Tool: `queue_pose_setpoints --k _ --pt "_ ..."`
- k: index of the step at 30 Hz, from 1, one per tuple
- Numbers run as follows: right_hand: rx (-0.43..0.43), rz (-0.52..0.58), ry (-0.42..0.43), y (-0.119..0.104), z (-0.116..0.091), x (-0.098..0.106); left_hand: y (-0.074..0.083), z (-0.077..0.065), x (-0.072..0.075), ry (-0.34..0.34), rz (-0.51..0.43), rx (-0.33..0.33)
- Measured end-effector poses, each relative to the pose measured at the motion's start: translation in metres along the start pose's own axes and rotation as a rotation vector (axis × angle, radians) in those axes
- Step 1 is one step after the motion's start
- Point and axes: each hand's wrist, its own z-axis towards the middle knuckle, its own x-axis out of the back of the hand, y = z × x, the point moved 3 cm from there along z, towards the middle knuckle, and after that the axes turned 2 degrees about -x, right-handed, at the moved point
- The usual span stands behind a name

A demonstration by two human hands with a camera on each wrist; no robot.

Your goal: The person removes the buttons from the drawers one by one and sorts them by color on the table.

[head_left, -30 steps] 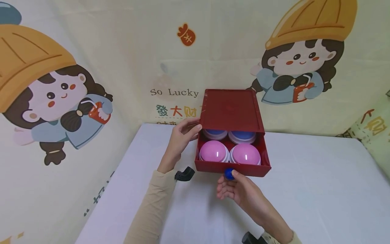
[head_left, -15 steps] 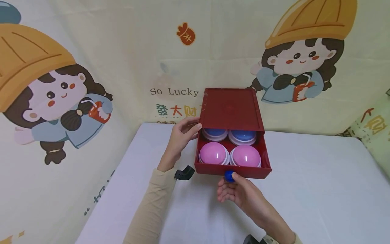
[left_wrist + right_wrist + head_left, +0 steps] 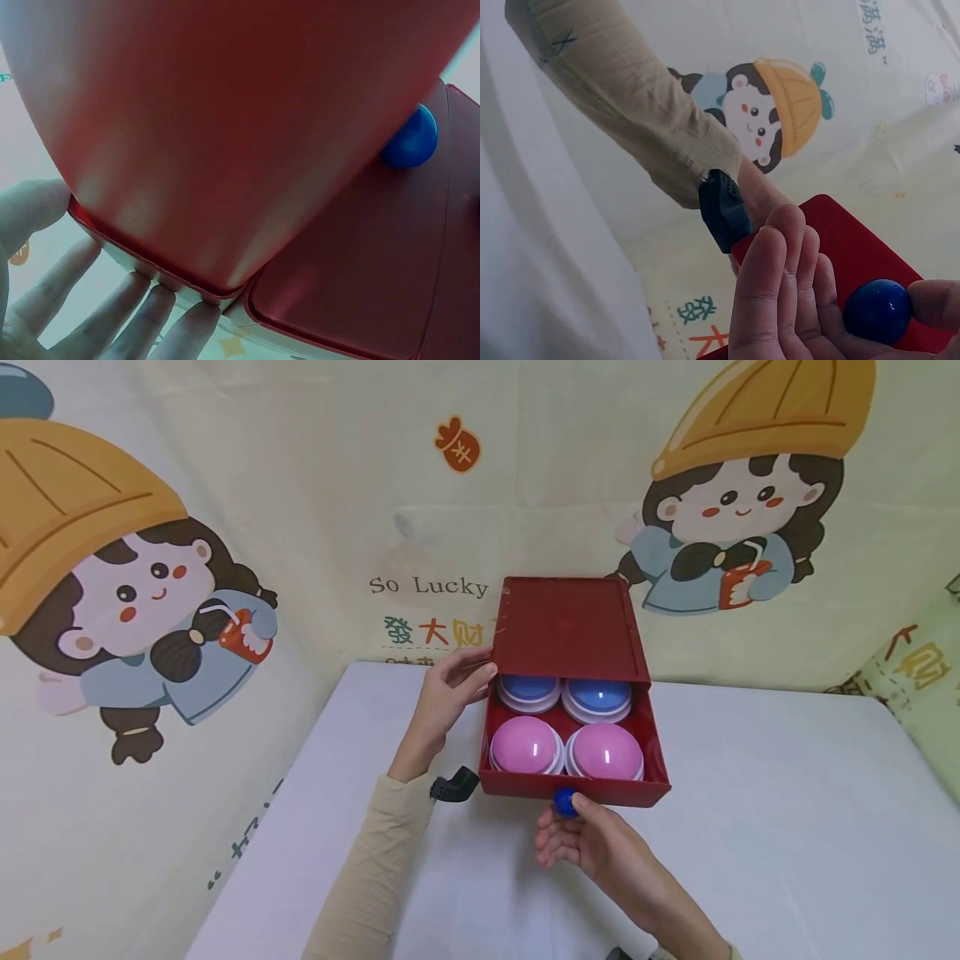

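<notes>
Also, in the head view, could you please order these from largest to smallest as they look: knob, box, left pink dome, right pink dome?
1. Box
2. Left pink dome and right pink dome: they look about alike, so not ranked
3. Knob, partly covered

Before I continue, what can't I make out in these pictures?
Head view: the rears of the blue domes and of the red drawer, hidden by the red casing.
Left wrist view: part of the blue knob, hidden by a blurred red surface.
Right wrist view: part of the right hand, cut off by frame edges.
</notes>
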Motion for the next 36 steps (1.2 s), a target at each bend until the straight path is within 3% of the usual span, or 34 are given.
queue_pose_setpoints --k 7,36 --pt "-0.033 -0.011 0.021 0.003 -0.003 -0.001 0.0 0.0 0.0 0.001 0.005 0.003" --pt "-0.03 -0.063 -0.004 0.011 -0.006 -0.002 -0.006 0.004 0.0 -0.006 -0.007 -0.001"
